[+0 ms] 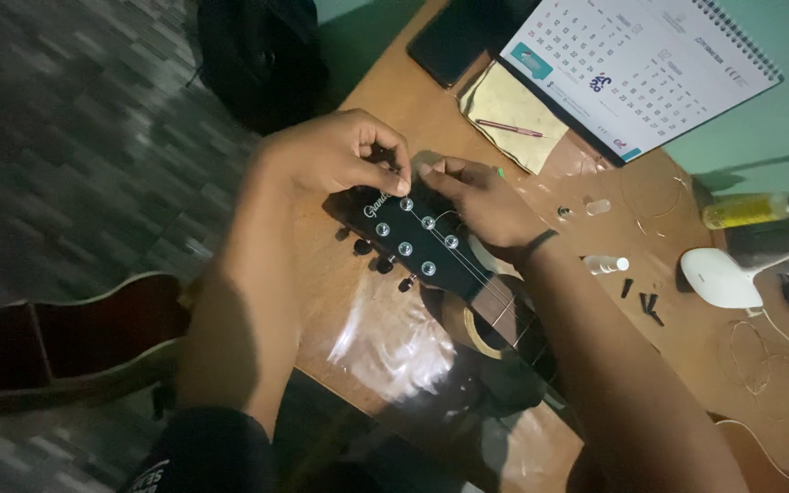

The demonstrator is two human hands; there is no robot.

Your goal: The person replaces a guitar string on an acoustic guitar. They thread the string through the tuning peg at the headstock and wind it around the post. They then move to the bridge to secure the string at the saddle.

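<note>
Beneath both your hands lies the wooden table (pixel 385 338), and across it the black guitar headstock (pixel 413 239) with its six silver tuning posts. Your left hand (pixel 335 151) pinches at the headstock's top edge, probably on a string end. Your right hand (pixel 486 203) rests fingers-curled just beside it, touching the same edge. Right of your right wrist lie small black bridge pins (pixel 648 304).
</note>
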